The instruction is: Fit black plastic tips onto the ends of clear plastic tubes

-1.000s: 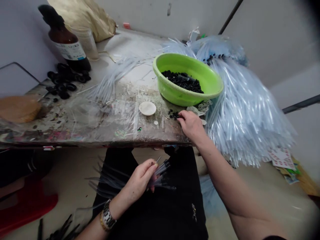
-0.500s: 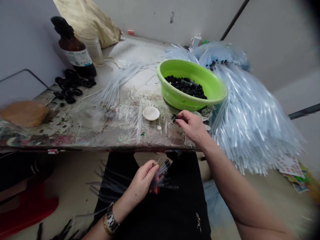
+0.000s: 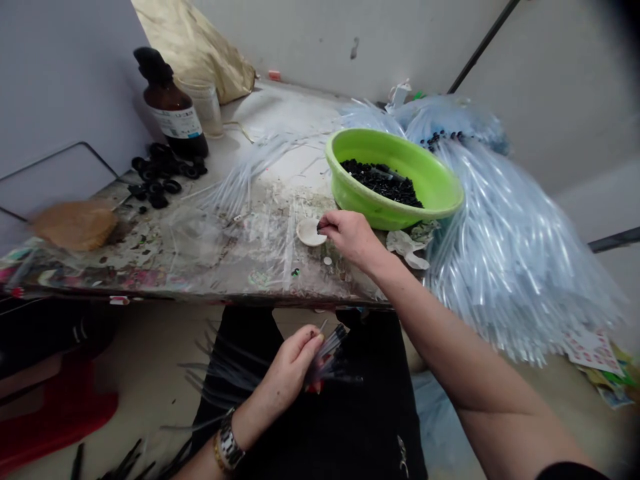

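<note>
Low over my lap, my left hand [image 3: 295, 360] is wrapped round a bundle of thin clear tubes [image 3: 333, 343], several with black tips. One tube sticks up between thumb and forefinger, without a black tip. My right hand [image 3: 347, 237] pinches a small black piece [image 3: 320, 229] over the right side of a little white dish [image 3: 309, 233] on the table. What kind of piece it is cannot be made out. Behind that hand stands a green basin [image 3: 395, 213] holding a heap of small black parts [image 3: 383, 182].
A large pile of clear tubes [image 3: 515, 253] hangs over the table's right side. Crumpled white tissue [image 3: 407, 248] lies by the basin. At the left are a brown bottle [image 3: 175, 117], black rings [image 3: 157, 173] and a round tan disc [image 3: 75, 223]. More tubes [image 3: 245, 173] lie mid-table.
My right hand has moved left from beside the basin to the white dish, still pinching black material. My left hand keeps its hold on the tubes. The whole view has shifted slightly.
</note>
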`<act>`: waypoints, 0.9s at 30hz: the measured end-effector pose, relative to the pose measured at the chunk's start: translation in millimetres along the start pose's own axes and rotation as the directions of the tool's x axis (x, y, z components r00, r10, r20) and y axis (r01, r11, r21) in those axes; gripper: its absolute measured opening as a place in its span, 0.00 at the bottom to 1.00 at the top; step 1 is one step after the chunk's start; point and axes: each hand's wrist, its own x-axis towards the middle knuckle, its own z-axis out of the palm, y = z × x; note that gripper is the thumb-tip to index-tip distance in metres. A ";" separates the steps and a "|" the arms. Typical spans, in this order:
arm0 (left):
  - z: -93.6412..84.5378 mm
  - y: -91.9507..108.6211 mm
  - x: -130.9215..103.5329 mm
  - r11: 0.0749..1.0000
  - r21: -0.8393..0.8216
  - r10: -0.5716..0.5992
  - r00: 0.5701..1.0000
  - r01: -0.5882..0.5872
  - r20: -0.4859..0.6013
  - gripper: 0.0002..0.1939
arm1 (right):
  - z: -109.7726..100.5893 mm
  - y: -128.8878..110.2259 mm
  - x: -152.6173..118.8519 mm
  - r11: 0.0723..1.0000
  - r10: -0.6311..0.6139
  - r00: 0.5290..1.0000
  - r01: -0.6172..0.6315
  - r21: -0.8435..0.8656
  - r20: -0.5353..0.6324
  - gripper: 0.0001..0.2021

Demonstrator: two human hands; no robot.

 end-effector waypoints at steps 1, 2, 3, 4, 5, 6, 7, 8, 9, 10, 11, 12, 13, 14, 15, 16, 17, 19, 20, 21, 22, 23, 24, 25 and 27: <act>0.1 -0.5 0.1 1.000 -0.012 -0.001 1.000 0.001 0.007 0.16 | 1.7 0.4 2.1 0.999 -0.024 1.000 0.025 -0.034 0.010 0.06; 0.0 -1.1 0.3 1.000 -0.024 0.003 1.000 -0.003 0.010 0.16 | 3.2 0.6 4.1 0.997 -0.043 0.999 0.044 -0.068 0.019 0.06; -0.1 -1.6 0.7 0.999 -0.033 0.011 1.000 -0.010 0.011 0.16 | 4.7 0.6 5.7 0.993 -0.054 0.998 0.057 -0.102 0.029 0.07; -0.4 -2.0 1.2 0.999 -0.038 0.020 1.000 -0.019 0.011 0.16 | 6.3 0.4 7.2 0.989 -0.058 0.997 0.064 -0.134 0.042 0.07; -0.7 -2.2 1.6 0.999 -0.040 0.028 1.000 -0.027 0.010 0.16 | 8.0 0.0 8.4 0.984 -0.057 0.997 0.066 -0.165 0.059 0.08; -1.0 -2.2 1.9 0.999 -0.039 0.034 0.999 -0.034 0.008 0.16 | 9.9 -0.5 9.5 0.979 -0.054 0.996 0.068 -0.194 0.076 0.08; -1.2 -1.9 2.0 0.999 -0.035 0.042 0.999 -0.042 0.005 0.16 | 12.0 -1.0 10.5 0.974 -0.053 0.994 0.072 -0.217 0.093 0.09; -1.3 -1.5 1.9 0.999 -0.030 0.046 0.999 -0.046 0.002 0.16 | 14.2 -1.5 11.4 0.969 -0.054 0.993 0.079 -0.234 0.108 0.09; -1.3 -1.1 1.6 0.999 -0.026 0.045 0.999 -0.045 -0.001 0.16 | 16.6 -2.0 12.4 0.965 -0.058 0.991 0.087 -0.248 0.121 0.09; -1.2 -0.9 1.2 0.999 -0.026 0.039 0.999 -0.040 -0.005 0.15 | 18.9 -2.5 13.4 0.961 -0.062 0.989 0.095 -0.258 0.131 0.09; -1.0 -0.9 0.7 0.999 -0.029 0.029 1.000 -0.030 -0.005 0.15 | 21.1 -2.8 14.5 0.958 -0.066 0.988 0.102 -0.269 0.140 0.09; -0.9 -1.2 0.4 0.999 -0.033 0.017 1.000 -0.017 -0.004 0.15 | 23.1 -3.0 15.7 0.953 -0.068 0.987 0.107 -0.282 0.146 0.09; -0.8 -1.8 0.2 0.999 -0.039 0.006 1.000 -0.006 -0.002 0.15 | 24.7 -3.1 16.8 0.948 -0.067 0.987 0.110 -0.299 0.149 0.09; -0.9 -2.6 0.1 0.999 -0.043 -0.003 1.000 0.003 0.002 0.15 | 25.9 -3.0 17.8 0.941 -0.067 0.987 0.112 -0.320 0.148 0.10; -1.1 -3.6 0.3 0.999 -0.044 -0.007 1.000 0.007 0.006 0.15 | 26.5 -2.9 18.5 0.932 -0.068 0.988 0.113 -0.343 0.141 0.10; -1.5 -4.5 0.7 0.999 -0.040 -0.001 1.000 0.001 0.007 0.15 | 26.6 -2.8 18.9 0.923 -0.070 0.989 0.113 -0.368 0.129 0.10; -1.9 -5.1 1.1 0.999 -0.029 0.015 1.000 -0.015 0.001 0.15 | 26.1 -2.8 19.0 0.913 -0.070 0.991 0.111 -0.393 0.117 0.11; -2.7 -5.4 2.0 0.999 -0.001 0.052 0.998 -0.052 -0.019 0.15 | 24.3 -3.4 17.9 0.896 -0.059 0.992 0.100 -0.433 0.107 0.11; -2.9 -4.9 2.3 0.998 0.009 0.064 0.998 -0.063 -0.025 0.15 | 23.2 -4.0 17.0 0.891 -0.046 0.993 0.092 -0.444 0.112 0.11; -2.8 -3.9 2.4 0.998 0.015 0.069 0.997 -0.069 -0.027 0.15 | 22.4 -4.9 16.0 0.890 -0.032 0.992 0.083 -0.449 0.120 0.11; -2.6 -2.7 2.4 0.998 0.017 0.066 0.998 -0.066 -0.023 0.15 | 21.9 -6.0 15.1 0.892 -0.022 0.991 0.079 -0.445 0.131 0.11; -2.2 -1.2 2.2 0.998 0.018 0.059 0.998 -0.059 -0.020 0.15 | 21.8 -7.0 14.4 0.898 -0.021 0.990 0.080 -0.433 0.141 0.11; -1.7 0.3 1.8 0.998 0.026 0.059 0.998 -0.059 -0.019 0.15 | 22.3 -7.8 14.0 0.906 -0.027 0.989 0.086 -0.415 0.148 0.10; -1.3 1.7 1.2 0.997 0.038 0.068 0.997 -0.068 -0.022 0.15 | 23.2 -8.3 14.0 0.914 -0.038 0.988 0.094 -0.394 0.148 0.10; -0.5 3.5 -0.1 0.995 0.055 0.087 0.996 -0.086 -0.029 0.15 | 25.5 -7.8 14.9 0.924 -0.056 0.990 0.099 -0.368 0.127 0.10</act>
